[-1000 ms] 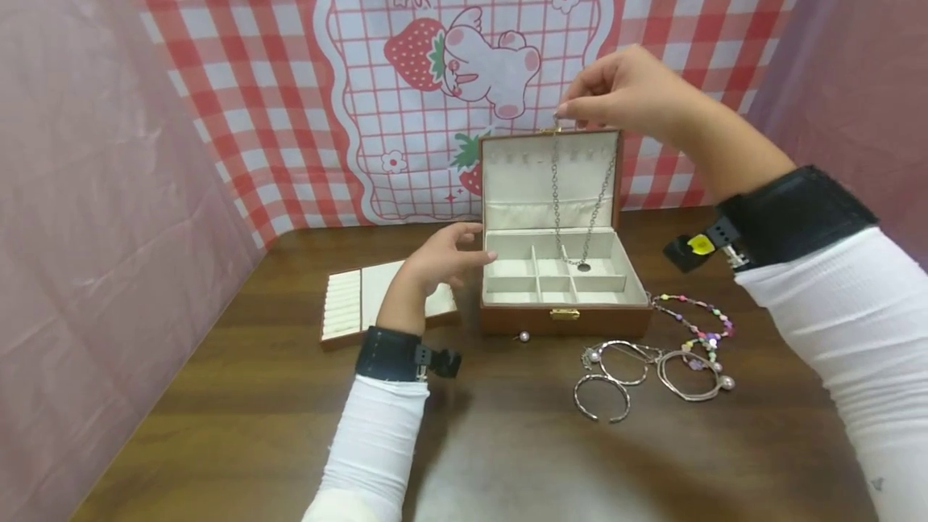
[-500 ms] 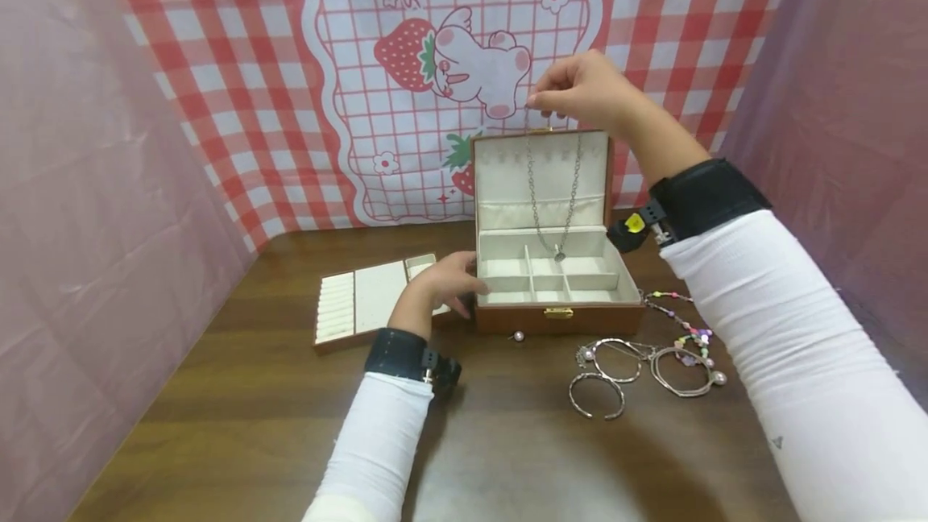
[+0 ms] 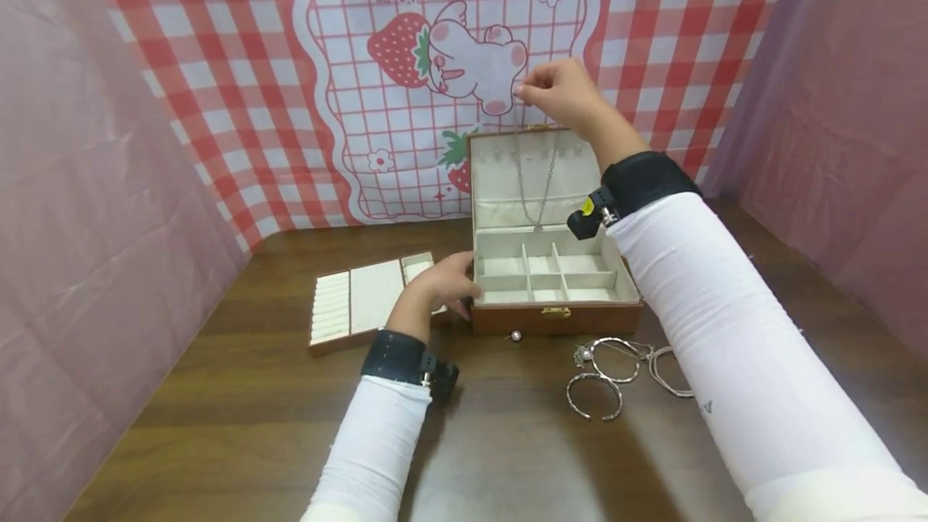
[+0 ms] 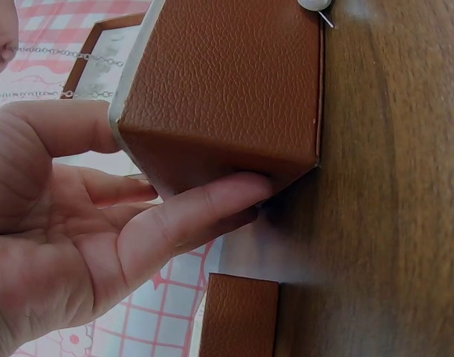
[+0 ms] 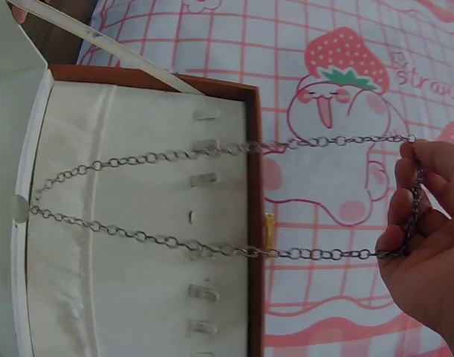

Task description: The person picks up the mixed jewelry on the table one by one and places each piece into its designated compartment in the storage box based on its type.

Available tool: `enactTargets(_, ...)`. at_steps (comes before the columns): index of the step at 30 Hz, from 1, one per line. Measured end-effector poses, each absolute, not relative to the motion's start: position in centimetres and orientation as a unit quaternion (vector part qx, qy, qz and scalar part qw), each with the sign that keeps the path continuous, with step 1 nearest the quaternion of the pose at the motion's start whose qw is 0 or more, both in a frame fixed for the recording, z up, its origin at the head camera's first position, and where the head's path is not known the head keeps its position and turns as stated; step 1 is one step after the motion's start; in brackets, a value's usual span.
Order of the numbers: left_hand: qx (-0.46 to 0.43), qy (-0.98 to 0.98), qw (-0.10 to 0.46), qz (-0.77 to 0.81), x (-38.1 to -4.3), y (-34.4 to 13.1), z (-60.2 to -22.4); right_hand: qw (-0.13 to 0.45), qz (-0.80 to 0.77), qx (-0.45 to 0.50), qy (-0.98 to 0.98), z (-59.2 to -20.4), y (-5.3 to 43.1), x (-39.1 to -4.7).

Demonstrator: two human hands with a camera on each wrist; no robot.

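A silver chain necklace [image 3: 522, 184] hangs in a long loop before the raised lid of a brown jewelry box [image 3: 507, 319]. My right hand [image 3: 564, 95] pinches its upper end above the lid. In the right wrist view, chain also crosses the fingers of the right hand [image 5: 435, 223], and a round pendant [image 5: 18, 208] sits at the loop's low end. My left hand [image 3: 438, 282] is at the box's left side. Its thumb reaches the rim in the left wrist view, while the straight fingers [image 4: 204, 208] touch the outer side.
A ring tray [image 3: 373, 296] lies left of the box, partly behind the left hand. A pearl earring [image 3: 515, 336] rests before the box. Silver bangles [image 3: 594, 397] lie at the front right, partly under the right forearm. Small hooks [image 5: 204, 180] line the lid.
The right hand has moved left with the necklace, whose pendant has risen from over the compartments to the lid's base. The left hand has slid lower along the box's side.
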State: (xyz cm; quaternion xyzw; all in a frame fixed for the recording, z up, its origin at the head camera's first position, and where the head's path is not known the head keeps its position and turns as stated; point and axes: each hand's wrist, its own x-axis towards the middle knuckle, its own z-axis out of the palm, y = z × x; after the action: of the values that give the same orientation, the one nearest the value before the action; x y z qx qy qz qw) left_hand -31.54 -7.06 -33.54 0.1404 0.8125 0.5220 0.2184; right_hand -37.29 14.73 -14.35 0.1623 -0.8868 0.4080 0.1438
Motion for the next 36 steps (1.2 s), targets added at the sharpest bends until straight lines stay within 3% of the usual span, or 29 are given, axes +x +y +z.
enactTargets(16,0.139,0.818,0.211,0.517,-31.5,-6.9,-33.7,0.207,0.494,0.139,-0.833,-15.8,14.0,-40.2)
enactTargets(24,0.137,0.818,0.215,0.516,-31.5,-7.1,-33.7,0.162,0.46,0.113,-0.866,-18.9,13.7,-41.5)
enactTargets(36,0.14,0.816,0.212,0.519,-31.6,-7.1,-33.6,0.147,0.38,0.089,-0.909,-21.8,13.6,-42.3)
